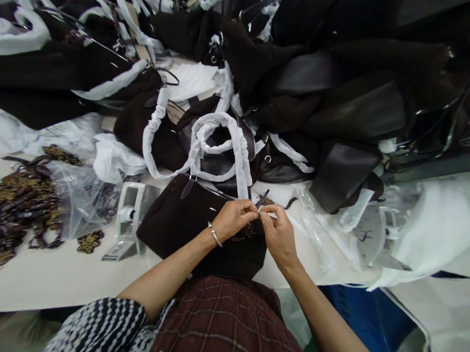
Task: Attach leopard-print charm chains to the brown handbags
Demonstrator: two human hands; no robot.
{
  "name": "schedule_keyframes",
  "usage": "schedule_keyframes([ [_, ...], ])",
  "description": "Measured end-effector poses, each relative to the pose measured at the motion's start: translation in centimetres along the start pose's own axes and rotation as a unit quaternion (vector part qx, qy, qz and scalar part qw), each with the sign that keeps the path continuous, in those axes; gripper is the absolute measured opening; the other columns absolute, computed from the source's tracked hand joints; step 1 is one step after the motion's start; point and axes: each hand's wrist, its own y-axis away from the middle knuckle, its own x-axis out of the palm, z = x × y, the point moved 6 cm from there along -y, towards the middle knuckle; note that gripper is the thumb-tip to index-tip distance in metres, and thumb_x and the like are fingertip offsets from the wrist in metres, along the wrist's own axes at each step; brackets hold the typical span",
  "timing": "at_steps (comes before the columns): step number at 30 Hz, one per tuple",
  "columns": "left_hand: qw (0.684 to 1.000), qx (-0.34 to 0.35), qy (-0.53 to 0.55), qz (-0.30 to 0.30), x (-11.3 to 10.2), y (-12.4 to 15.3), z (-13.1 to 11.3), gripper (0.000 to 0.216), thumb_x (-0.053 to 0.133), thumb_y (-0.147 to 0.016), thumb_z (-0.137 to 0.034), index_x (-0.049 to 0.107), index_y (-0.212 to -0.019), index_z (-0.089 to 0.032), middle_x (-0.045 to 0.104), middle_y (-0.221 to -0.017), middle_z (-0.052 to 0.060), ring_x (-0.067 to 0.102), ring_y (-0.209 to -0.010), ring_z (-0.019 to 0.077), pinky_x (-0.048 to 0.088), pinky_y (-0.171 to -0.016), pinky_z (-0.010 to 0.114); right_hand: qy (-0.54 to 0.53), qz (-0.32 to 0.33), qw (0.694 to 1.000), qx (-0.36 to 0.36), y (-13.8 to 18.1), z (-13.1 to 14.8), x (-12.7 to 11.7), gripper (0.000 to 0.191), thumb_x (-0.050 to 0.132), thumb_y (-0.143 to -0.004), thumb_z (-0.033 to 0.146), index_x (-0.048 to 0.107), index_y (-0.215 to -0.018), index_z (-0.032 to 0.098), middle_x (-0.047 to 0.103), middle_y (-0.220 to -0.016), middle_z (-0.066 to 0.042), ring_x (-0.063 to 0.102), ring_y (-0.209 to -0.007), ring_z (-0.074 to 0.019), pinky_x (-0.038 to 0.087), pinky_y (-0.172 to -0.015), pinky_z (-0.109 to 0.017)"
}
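Note:
A black handbag (pixel 200 227) lies in front of me on the table, its long shoulder strap (pixel 239 165) wrapped in white paper and looped over the top. Above the bag's right side my left hand (pixel 236 217) pinches with its fingertips at the base of a thin dark strap (pixel 263 198). Close against it, my right hand (pixel 279 234) is closed in a pinch too; a small pale bit shows at its fingers, too small to name. Beneath the left fingers hang fine brownish strands (pixel 248 230). Just behind the hands lies a leopard-patterned piece (pixel 267 201).
A pile of leopard-patterned and dark beaded pieces (pixel 13 210) lies at left, beside a clear plastic bag (pixel 76 201). Tape dispensers stand left (pixel 126 220) and right (pixel 378 235). More black bags (pixel 358 109) heap across the back. White sheeting (pixel 439 225) lies at right.

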Motion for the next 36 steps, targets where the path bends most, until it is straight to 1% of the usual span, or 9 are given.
schedule_keyframes([
  [3,0.997,0.042,-0.019,0.06,0.8,0.4,-1.3,0.01,0.054,-0.082,-0.019,0.061,-0.075,-0.017,0.062,-0.076,-0.001,0.057,-0.068,0.0098,0.043,-0.066,0.021,-0.067,0.014,0.996,0.059,-0.3,-0.3,-0.1,0.016,0.052,-0.088,0.034,0.054,-0.099,0.022,0.052,-0.061,0.005,0.047,-0.052,-0.0114,0.039,-0.053,-0.025],
  [7,0.986,-0.029,0.076,0.145,2.2,1.2,-0.6,0.01,0.049,-0.083,-0.019,0.056,-0.077,-0.017,0.056,-0.06,-0.004,0.055,-0.05,0.0085,0.042,-0.052,0.019,-0.168,0.105,0.973,0.122,-0.9,-0.2,0.0,0.02,0.06,-0.082,0.033,0.055,-0.096,0.019,0.056,-0.061,0.005,0.052,-0.053,-0.011,0.044,-0.054,-0.025],
  [9,0.977,-0.066,0.15,0.14,2.1,1.3,0.2,0.01,0.051,-0.084,-0.025,0.054,-0.079,-0.016,0.058,-0.058,-0.002,0.058,-0.052,0.0103,0.045,-0.052,0.02,-0.205,0.129,0.958,0.152,-1.0,-0.3,-0.7,0.029,0.067,-0.077,0.035,0.057,-0.1,0.018,0.065,-0.078,-0.002,0.059,-0.062,-0.0135,0.046,-0.053,-0.025],
  [13,0.957,-0.075,0.251,0.121,1.6,1.4,1.4,0.018,0.058,-0.083,-0.032,0.054,-0.08,-0.014,0.064,-0.07,0.004,0.062,-0.058,0.0112,0.051,-0.058,0.024,-0.237,0.089,0.95,0.182,-1.1,-1.8,-2.5,0.046,0.079,-0.067,0.034,0.062,-0.107,0.018,0.063,-0.116,-0.011,0.064,-0.079,-0.0165,0.049,-0.056,-0.024],
  [18,0.958,-0.069,0.255,0.115,1.4,1.4,1.7,0.018,0.058,-0.083,-0.031,0.056,-0.082,-0.013,0.063,-0.069,0.003,0.062,-0.058,0.011,0.052,-0.06,0.025,-0.254,0.096,0.944,0.187,-0.6,-3.3,-0.6,0.038,0.08,-0.067,0.033,0.07,-0.099,0.015,0.07,-0.095,-0.008,0.06,-0.065,-0.0117,0.045,-0.051,-0.022],
  [24,0.959,-0.079,0.249,0.112,1.3,1.4,1.2,0.02,0.06,-0.083,-0.032,0.053,-0.079,-0.014,0.064,-0.067,0.002,0.062,-0.058,0.0109,0.051,-0.059,0.024,-0.316,0.044,0.936,0.152,-0.8,-1.7,1.6,0.027,0.075,-0.074,0.034,0.072,-0.091,0.014,0.065,-0.062,0.0,0.05,-0.046,-0.0072,0.04,-0.042,-0.02],
  [30,0.946,-0.084,0.296,0.102,1.1,1.5,1.7,0.028,0.063,-0.082,-0.039,0.049,-0.079,-0.015,0.062,-0.064,0.0,0.061,-0.056,0.0105,0.053,-0.059,0.025,-0.394,0.036,0.903,0.165,-0.7,-0.9,1.9,0.038,0.077,-0.072,0.034,0.066,-0.104,0.017,0.073,-0.085,-0.005,0.069,-0.066,-0.0146,0.059,-0.063,-0.027],
  [33,0.926,-0.094,0.36,0.067,0.4,1.7,2.1,0.03,0.063,-0.083,-0.041,0.048,-0.082,-0.015,0.066,-0.085,0.005,0.065,-0.065,0.011,0.056,-0.063,0.027,-0.391,0.052,0.903,0.171,-0.5,-1.0,1.8,0.045,0.078,-0.072,0.032,0.058,-0.11,0.02,0.073,-0.077,-0.002,0.07,-0.061,-0.0152,0.06,-0.059,-0.027],
  [36,0.918,-0.11,0.378,0.047,-0.1,2.1,2.2,0.031,0.063,-0.083,-0.044,0.049,-0.085,-0.015,0.066,-0.093,0.005,0.066,-0.066,0.0114,0.057,-0.06,0.027,-0.369,0.054,0.911,0.177,-0.4,-1.4,1.6,0.033,0.078,-0.072,0.036,0.057,-0.09,0.019,0.072,-0.071,-0.002,0.068,-0.055,-0.015,0.059,-0.051,-0.025],
])
